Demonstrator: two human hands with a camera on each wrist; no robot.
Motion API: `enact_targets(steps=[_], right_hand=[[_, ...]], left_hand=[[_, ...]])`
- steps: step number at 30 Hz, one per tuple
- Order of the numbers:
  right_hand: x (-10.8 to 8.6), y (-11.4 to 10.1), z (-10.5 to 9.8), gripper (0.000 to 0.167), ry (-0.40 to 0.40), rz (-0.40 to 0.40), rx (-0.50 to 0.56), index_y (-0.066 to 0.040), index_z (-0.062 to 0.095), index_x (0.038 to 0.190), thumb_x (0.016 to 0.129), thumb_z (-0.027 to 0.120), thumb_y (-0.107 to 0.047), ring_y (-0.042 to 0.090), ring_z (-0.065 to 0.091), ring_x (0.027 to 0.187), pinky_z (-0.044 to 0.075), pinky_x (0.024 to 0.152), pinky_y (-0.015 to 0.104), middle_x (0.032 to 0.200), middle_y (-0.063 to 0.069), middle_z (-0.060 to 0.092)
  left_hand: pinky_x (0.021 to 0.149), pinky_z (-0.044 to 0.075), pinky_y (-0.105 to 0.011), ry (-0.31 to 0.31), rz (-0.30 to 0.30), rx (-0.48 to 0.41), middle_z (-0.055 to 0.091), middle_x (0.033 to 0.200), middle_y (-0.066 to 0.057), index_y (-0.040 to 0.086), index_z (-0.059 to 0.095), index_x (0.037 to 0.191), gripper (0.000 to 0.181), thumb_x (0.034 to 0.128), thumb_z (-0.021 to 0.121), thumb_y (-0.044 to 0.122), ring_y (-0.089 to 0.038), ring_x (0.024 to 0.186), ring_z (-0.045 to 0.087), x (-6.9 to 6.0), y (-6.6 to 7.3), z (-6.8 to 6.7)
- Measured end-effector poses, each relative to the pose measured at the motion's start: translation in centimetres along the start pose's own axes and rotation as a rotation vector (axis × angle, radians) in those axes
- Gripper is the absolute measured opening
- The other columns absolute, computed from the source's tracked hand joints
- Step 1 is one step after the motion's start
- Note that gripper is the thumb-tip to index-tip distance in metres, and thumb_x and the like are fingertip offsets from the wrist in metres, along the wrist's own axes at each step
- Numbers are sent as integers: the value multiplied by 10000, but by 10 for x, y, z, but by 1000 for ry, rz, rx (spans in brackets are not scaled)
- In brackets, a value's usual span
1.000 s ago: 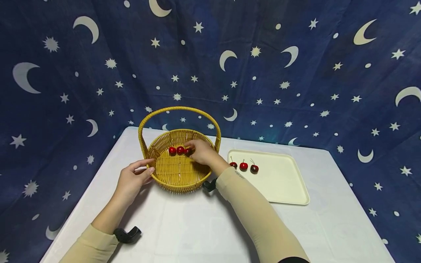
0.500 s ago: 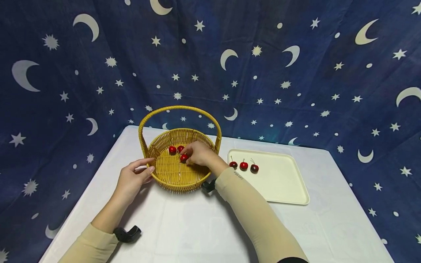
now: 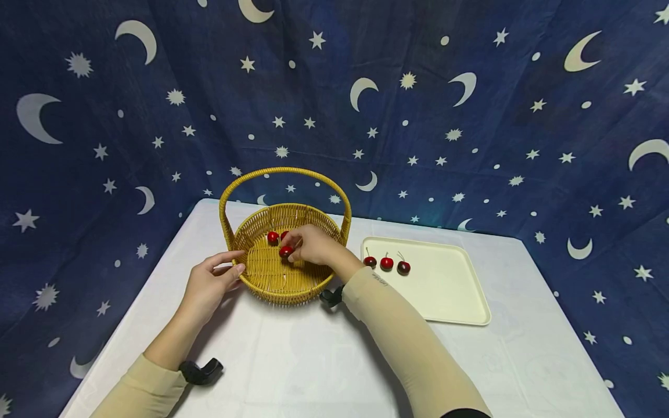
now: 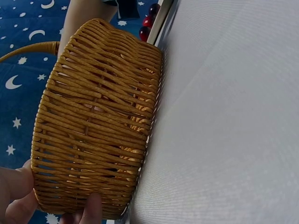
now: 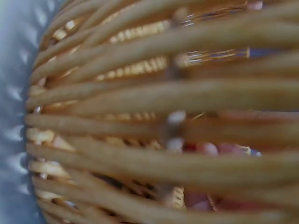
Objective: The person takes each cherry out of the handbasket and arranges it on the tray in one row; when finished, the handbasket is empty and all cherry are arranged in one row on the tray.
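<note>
A yellow-brown wicker basket with a tall arched handle stands on the left part of the table. Inside it, my right hand pinches a dark red cherry between thumb and fingers. Just behind lie a red cherry and another cherry partly covered by that hand. My left hand holds the basket's left rim; its fingers lie against the woven wall in the left wrist view. Blurred wicker fills the right wrist view, with the hand only glimpsed through gaps.
Right of the basket, a cream tray lies flat. Along its left side sit three stemmed cherries, the leftmost near the rim. White cloth covers the table, and a dark blue curtain hangs behind.
My right hand took the rightmost cherry from the row in the basket, then moved it forward and left. The left hand stays on the rim.
</note>
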State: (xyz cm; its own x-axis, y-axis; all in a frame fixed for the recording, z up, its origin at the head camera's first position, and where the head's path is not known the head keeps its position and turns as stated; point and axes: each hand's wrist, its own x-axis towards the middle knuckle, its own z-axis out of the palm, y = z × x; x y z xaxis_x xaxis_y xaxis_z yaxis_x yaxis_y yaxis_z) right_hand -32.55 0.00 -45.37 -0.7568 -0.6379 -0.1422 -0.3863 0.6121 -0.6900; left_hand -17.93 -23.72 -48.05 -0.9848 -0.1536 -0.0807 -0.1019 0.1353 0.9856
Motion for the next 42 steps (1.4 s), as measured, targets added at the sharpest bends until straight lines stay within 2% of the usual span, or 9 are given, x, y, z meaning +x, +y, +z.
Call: enact_targets(steps=[7, 13, 19, 25, 31, 37, 42], right_hand=[[-17, -17, -7, 318, 71, -64, 41, -203, 799, 1190, 894, 896, -140, 128, 697, 982, 601, 854, 270, 1134, -40, 790], [-50, -32, -16, 316, 133, -110, 83, -209, 806, 1182, 890, 895, -127, 149, 672, 974, 591, 818, 288, 1057, -38, 761], [-86, -28, -29, 314, 200, -106, 116, -243, 800, 1148, 874, 891, -121, 153, 666, 925, 582, 730, 294, 990, -48, 736], [-122, -8, -41, 343, 278, -65, 151, -235, 803, 1153, 854, 886, -89, 207, 685, 882, 577, 727, 336, 942, -8, 746], [-155, 24, -53, 340, 344, -34, 161, -195, 812, 1156, 852, 878, -59, 184, 688, 855, 601, 743, 302, 1003, 13, 776], [-181, 64, -69, 342, 411, 57, 143, -145, 802, 1175, 855, 876, -49, 208, 685, 851, 582, 697, 264, 1028, 80, 783], [-204, 99, -79, 329, 468, 160, 80, -117, 789, 1174, 864, 876, -52, 180, 673, 865, 552, 681, 245, 1057, 93, 788]], left_hand=[[911, 686, -274, 1, -6, -9, 517, 1536, -205, 7, 587, 1518, 487, 1065, 698, 144, -2, 1052, 709, 0, 1, 1], [904, 688, -272, -10, -5, -20, 503, 1539, -204, 1, 585, 1518, 491, 1059, 704, 130, -10, 1050, 715, 1, 0, 2], [900, 691, -288, 0, 8, -15, 531, 1508, -228, -12, 598, 1500, 480, 1056, 710, 132, -22, 1041, 734, 0, -1, 2], [905, 689, -281, -5, 5, -15, 526, 1520, -225, -15, 584, 1511, 487, 1061, 700, 128, -25, 1052, 734, 0, 0, 2], [903, 689, -282, -1, -1, -16, 536, 1519, -235, -11, 587, 1510, 487, 1060, 703, 133, -21, 1049, 736, -1, 1, 2], [900, 689, -283, 6, 1, -10, 545, 1506, -240, -13, 594, 1502, 483, 1059, 707, 142, -29, 1049, 739, 0, 0, 1], [913, 689, -297, -2, 6, -8, 540, 1511, -248, -15, 590, 1505, 483, 1064, 701, 145, -30, 1060, 738, 1, -1, 1]])
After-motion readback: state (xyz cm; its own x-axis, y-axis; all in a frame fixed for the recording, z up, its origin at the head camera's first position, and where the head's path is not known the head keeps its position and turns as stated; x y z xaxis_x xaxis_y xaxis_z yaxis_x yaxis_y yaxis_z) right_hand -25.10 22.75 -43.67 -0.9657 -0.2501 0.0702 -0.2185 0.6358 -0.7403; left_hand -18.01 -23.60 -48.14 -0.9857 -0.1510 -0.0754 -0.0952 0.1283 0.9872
